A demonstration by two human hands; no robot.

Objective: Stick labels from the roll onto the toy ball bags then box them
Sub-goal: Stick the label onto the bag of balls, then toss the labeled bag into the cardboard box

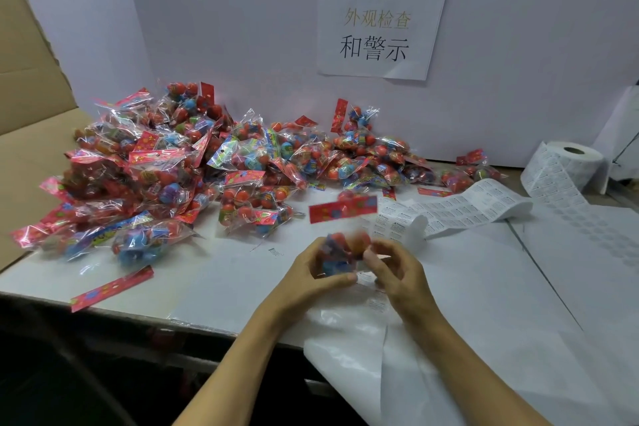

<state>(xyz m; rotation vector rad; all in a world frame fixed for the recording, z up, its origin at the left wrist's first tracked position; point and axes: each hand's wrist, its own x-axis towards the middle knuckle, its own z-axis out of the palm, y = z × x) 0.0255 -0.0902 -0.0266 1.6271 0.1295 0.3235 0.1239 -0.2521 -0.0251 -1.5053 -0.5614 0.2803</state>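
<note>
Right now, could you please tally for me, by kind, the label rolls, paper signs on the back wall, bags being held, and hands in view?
Label roll: 1
Paper sign on the wall: 1
Toy ball bag held in the hands: 1
Hands: 2, left hand and right hand
Total: 5
The heaped bags overlap too much to count.

The held toy ball bag [340,245] is motion-blurred; label roll [567,166] print is illegible.

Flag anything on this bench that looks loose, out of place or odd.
One red header card lies alone near the table's front edge, apart from the pile of bags, with no bag attached. Spent label backing trails from the roll across the table and over its front edge.
</note>
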